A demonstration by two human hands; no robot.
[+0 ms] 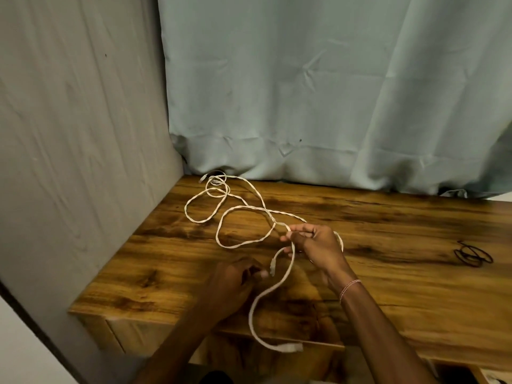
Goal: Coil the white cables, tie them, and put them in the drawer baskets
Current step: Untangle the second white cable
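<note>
The white cable (249, 206) is being held near its middle by the right hand (313, 245), whose fingers are curled round it in a closed grip. The left hand (235, 284) is being kept just to the near left with fingers curled beside a small plug (273, 267); whether that plug is being pinched cannot be told through the blur. From the right hand the greater part of the cable is lying away to the far left, its long run being stretched diagonally across the counter (388, 286) in loose, open loops toward the far-left corner under the curtain (304, 92). A shorter tail is hanging off the near edge, ending in a larger connector (291, 347). The right hand is judged the nearer to the sprawled length, so the slack is likely to be drawn toward it. The cable is looking thin, braided and limp; the counter is showing a smooth, dark-streaked wood grain. Thin black ties (473, 254) are lying well apart at the right.
</note>
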